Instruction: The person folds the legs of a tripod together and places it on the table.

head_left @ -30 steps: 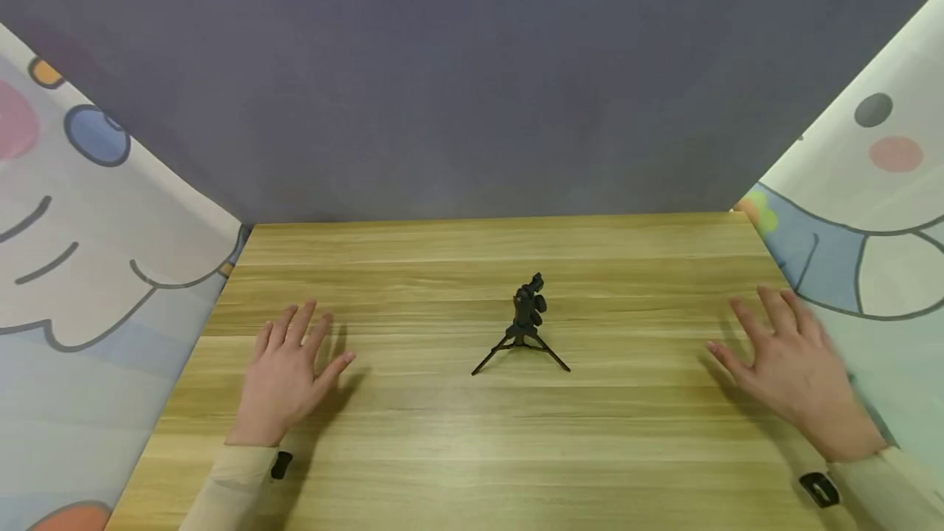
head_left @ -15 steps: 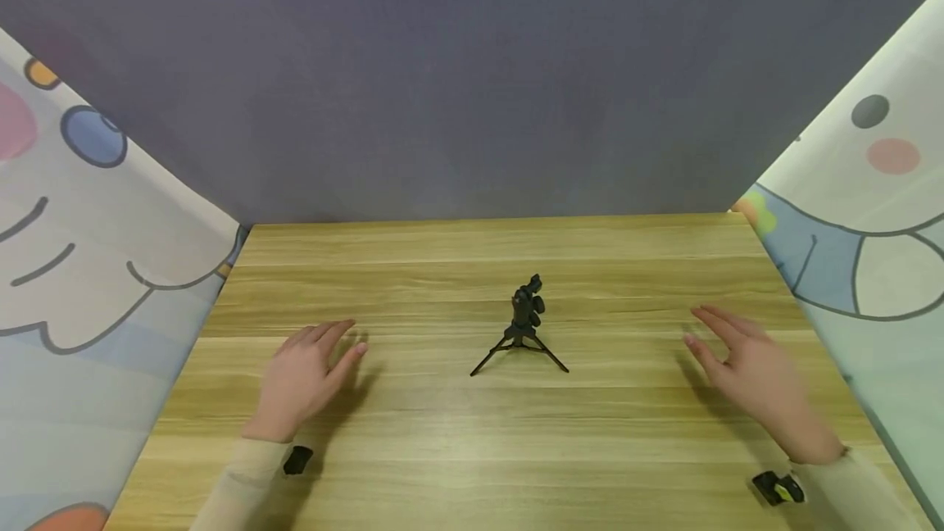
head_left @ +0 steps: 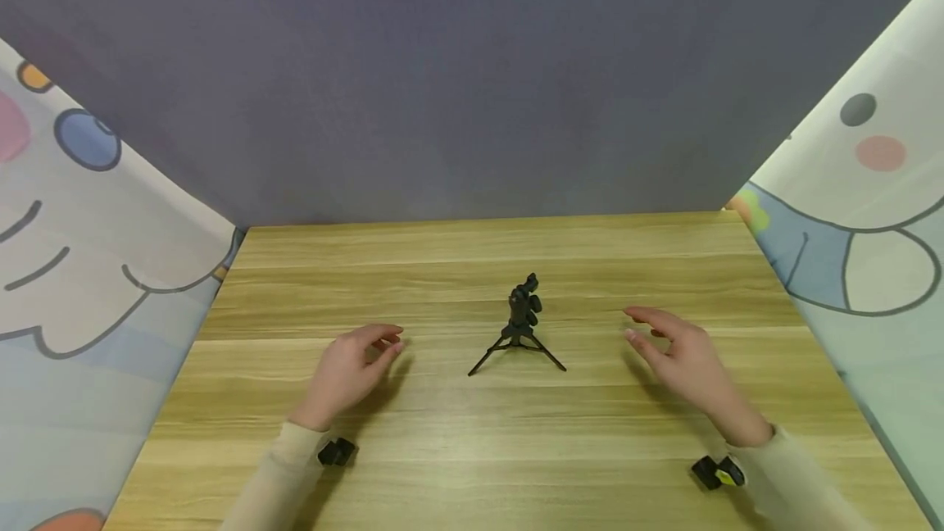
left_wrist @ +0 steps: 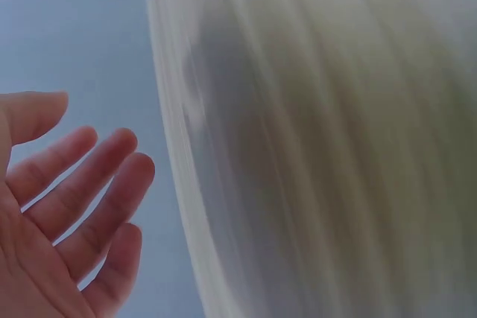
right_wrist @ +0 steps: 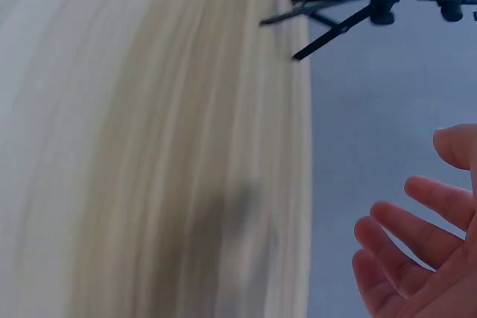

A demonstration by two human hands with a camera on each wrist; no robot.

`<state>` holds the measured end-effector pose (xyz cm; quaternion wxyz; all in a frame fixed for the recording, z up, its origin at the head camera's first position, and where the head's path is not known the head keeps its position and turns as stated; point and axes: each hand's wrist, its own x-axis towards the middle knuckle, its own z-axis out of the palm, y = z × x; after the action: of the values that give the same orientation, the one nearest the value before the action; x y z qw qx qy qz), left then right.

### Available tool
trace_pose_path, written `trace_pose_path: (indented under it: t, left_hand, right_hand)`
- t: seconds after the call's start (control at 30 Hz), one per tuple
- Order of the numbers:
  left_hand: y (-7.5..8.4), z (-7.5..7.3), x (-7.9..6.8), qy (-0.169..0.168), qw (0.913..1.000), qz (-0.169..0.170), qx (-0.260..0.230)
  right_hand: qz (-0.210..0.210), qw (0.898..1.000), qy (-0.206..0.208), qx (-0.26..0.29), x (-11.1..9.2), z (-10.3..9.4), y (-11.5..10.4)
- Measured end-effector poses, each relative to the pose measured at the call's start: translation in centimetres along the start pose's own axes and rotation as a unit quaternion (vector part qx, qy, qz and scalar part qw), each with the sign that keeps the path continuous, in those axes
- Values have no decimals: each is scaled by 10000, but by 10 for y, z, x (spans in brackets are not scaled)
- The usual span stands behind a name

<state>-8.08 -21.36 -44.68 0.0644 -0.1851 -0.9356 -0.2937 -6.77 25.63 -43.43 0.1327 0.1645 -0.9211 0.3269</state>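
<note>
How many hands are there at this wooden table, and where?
2. In the head view, the left hand is left of the black tripod, and the right hand is right of it. Neither touches it. No others show.

A grey wall [head_left: 472, 80] backs the wooden table [head_left: 472, 449] — cartoon-printed sheets [head_left: 96, 228] flank it.

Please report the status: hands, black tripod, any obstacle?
Left hand, right hand: empty, flanking the tripod. Tripod upright on wooden table, untouched. No obstacle seen between.
</note>
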Motion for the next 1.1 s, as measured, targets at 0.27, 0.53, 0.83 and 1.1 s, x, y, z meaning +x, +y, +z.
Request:
trace_pose_path:
  t: [0.27,0.53,0.83,1.1]
  left_hand:
    - [21,15,10,-195,9928,106,-1180]
    - [41,28,20,-337,9822,325,-1820]
    - [57,40,28,-550,9708,331,-2310]
    - [68,51,36,-565,9657,504,-2485]
  right_hand:
    - [196,9913,-284,1273,14,10,-22]
    - [100,9718,-619,2275,31,18,-49]
    - [-15,9569,-780,2796,47,25,-78]
    - [139,9430,-803,3228,58,28,-99]
